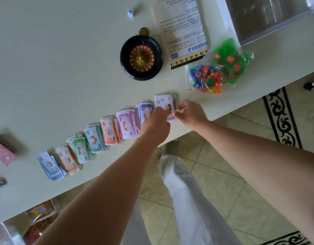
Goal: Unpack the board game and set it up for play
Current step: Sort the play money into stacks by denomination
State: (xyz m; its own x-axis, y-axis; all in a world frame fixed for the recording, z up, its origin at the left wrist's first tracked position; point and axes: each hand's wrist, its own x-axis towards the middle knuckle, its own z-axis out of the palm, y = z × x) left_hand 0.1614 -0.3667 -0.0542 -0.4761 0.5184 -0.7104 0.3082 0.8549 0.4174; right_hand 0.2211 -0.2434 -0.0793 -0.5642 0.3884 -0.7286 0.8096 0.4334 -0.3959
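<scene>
Your roulette wheel [141,57] is glossy black plastic; nearer you lie matt paper banknotes [108,131], right of it crinkly clear plastic bags [205,78].

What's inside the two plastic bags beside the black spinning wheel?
The nearer bag holds small blue, red, orange and green plastic pieces. The farther bag holds green and red pieces. Pieces deeper in each heap are covered, so their shapes cannot be told.

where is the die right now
In the head view, the white die sits alone on the table near the top of the frame. It is up and left of the black roulette wheel and left of the instruction sheet.
</scene>
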